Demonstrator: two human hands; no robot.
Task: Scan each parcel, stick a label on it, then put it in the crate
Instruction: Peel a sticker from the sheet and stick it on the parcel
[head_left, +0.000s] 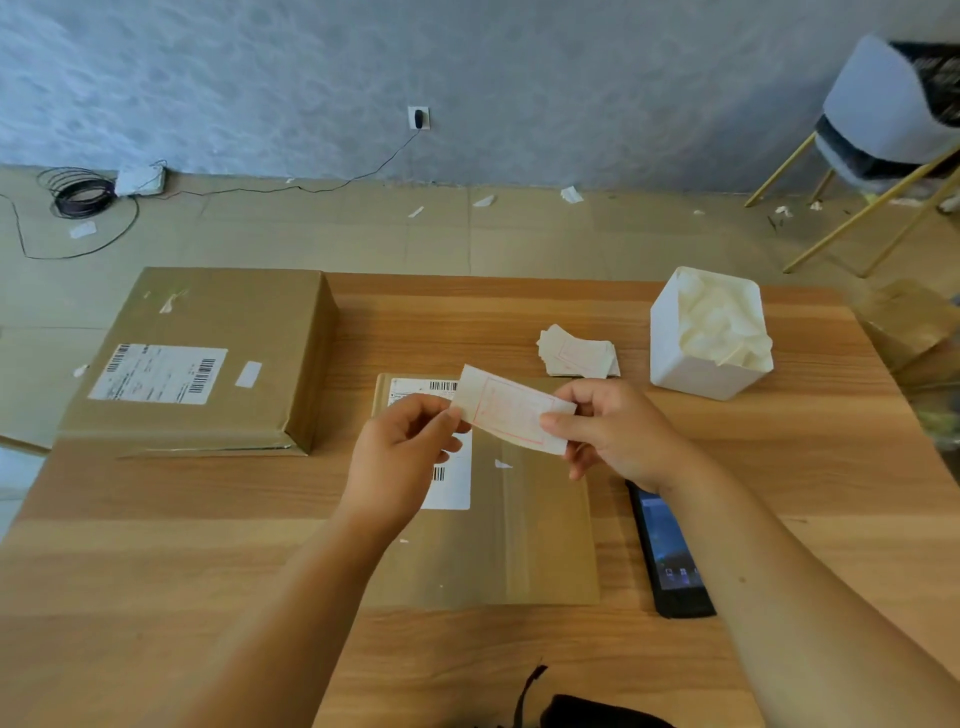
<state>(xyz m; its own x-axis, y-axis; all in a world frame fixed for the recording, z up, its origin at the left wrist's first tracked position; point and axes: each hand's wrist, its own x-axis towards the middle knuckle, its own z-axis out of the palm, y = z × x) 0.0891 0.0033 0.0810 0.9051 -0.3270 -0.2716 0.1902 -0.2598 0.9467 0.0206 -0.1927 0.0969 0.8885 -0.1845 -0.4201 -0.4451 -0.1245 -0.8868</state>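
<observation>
The person's left hand (410, 447) pinches the near left end of a small cream paper label with a red printed frame (511, 410), thumb and curled fingers closed together on its edge. The right hand (618, 436) pinches the opposite end, with the thumb on the label's face and the other fingers curled behind it. The label hangs tilted between the two sets of fingers, lifted off everything else. Directly beneath the fingers lies the flat brown cardboard parcel (530, 530) on the light wooden table (156, 571). Its white barcoded shipping sticker (452, 488) is partly hidden under the left hand. Just beyond the right-hand fingers sits a loose stack of similar cream labels (579, 358), and further past them, to the right, a white square bin filled with crumpled pale paper (696, 374). Below the right wrist, beside the parcel's right edge, a black handheld scanner with a lit screen (670, 556) lies flat on the table. Well to the left of the left-hand fingers rests a large brown cardboard box bearing its own white barcoded sticker (208, 358).
</observation>
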